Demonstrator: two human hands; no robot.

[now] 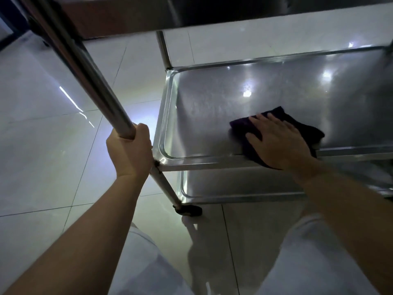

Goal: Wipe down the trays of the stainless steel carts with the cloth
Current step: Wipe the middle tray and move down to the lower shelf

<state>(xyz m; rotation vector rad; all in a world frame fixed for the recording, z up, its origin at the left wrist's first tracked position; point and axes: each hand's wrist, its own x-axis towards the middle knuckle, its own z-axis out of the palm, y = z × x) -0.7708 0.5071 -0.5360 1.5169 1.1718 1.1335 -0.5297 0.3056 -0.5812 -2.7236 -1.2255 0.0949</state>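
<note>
Pale trouser legs [148, 262] fill the bottom of the view, with both bare forearms reaching forward above them. At the left, the left hand [129, 149] is wrapped round the cart's near upright post [85, 69], fingers curled over the tube just above the corner where the post meets the middle tray [212, 99]. That post runs on down past the hand to a black caster [188, 210] on the tiled floor [53, 145].

At the right, the right hand [278, 143] lies flat, fingers straight and slightly spread, pressing a dark purple cloth [306, 128] onto the middle tray. Cloth and hand sit at the tray's near edge, the cloth's lower corner draped over the rim, the rest spread on the steel surface. Bright spots of light reflect off the tray beyond the cloth.

Below it, the bottom tray [234, 186] shows its near left corner. Above, the underside of the top tray [276, 11] crosses the upper part of the view. A far post [163, 50] rises from the middle tray's back left corner.
</note>
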